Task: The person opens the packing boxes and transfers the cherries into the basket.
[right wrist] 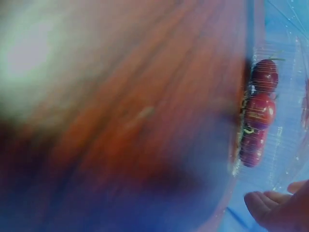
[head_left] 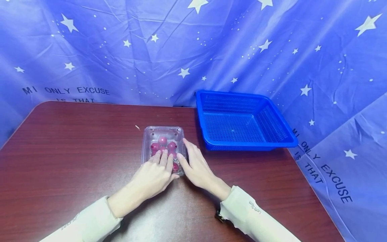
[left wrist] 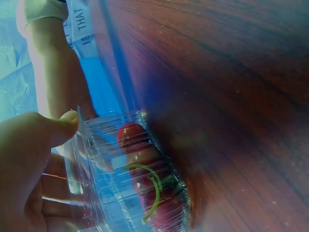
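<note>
A clear plastic box (head_left: 147, 151) with its lid down lies on the table. Several small red cherry tomatoes (head_left: 172, 146) show through it. In the left wrist view, a green stem (left wrist: 157, 186) is visible beside the tomatoes (left wrist: 145, 159). My left hand (head_left: 155, 173) rests its outstretched fingers on the lid's near part, covering some tomatoes. Along the box's right side lies my right hand (head_left: 198, 166), fingers straight and thumb at the near right edge. Its fingertips (right wrist: 258, 205) appear beside the box in the right wrist view, where tomatoes (right wrist: 259, 111) line the lower part.
A blue plastic basket (head_left: 242, 145) with perforated walls stands at the back right of the brown wooden table (head_left: 75, 144). Left of the box's far end lies a small pale scrap (head_left: 137, 127). A blue star-printed cloth (head_left: 169, 57) hangs behind and to the right.
</note>
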The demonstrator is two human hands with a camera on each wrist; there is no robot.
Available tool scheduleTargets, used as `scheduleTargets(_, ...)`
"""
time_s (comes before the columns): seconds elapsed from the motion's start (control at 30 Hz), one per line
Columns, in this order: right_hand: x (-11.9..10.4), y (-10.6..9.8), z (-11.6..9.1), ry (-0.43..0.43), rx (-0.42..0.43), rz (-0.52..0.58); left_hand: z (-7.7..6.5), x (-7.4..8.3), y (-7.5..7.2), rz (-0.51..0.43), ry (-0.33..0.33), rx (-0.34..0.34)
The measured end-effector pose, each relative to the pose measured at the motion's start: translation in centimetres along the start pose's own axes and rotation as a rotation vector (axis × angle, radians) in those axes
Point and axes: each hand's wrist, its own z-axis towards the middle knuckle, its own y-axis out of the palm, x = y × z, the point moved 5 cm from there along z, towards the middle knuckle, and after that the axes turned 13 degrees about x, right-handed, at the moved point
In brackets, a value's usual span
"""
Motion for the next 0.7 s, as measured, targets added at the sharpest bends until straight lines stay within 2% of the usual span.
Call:
scheduleTargets(0.2, 1.1, -0.1, -0.1, 0.137, 0.045, 0.099, 0.0, -0.2, -0.1, -0.004, -0.011, 0.018)
scheduleTargets(0.3, 1.7, 0.0, -0.1, 0.25, 0.021, 0.165, 0.0, -0.2, 0.0, -0.006, -0.027, 0.024)
scheduleTargets(0.4, 2.2, 0.2, -0.3, 0.385, -0.055, 0.293, 0.1, -0.2, 0.0, -0.003, -0.046, 0.037)
scheduleTargets(0.47, 2.4, 0.4, -0.4, 0.444, -0.114, 0.391, 0.2, -0.1, 0.0, -0.002, -0.059, 0.047)
scheduleTargets(0.6, 2.8, 0.7, -0.6, 0.507, -0.23, 0.581, 0.2, -0.1, 0.0, 0.003, -0.079, 0.047)
scheduleTargets(0.7, 2.9, 0.8, -0.7, 0.522, -0.311, 0.664, 0.1, 0.1, 0.0, 0.003, -0.081, 0.016)
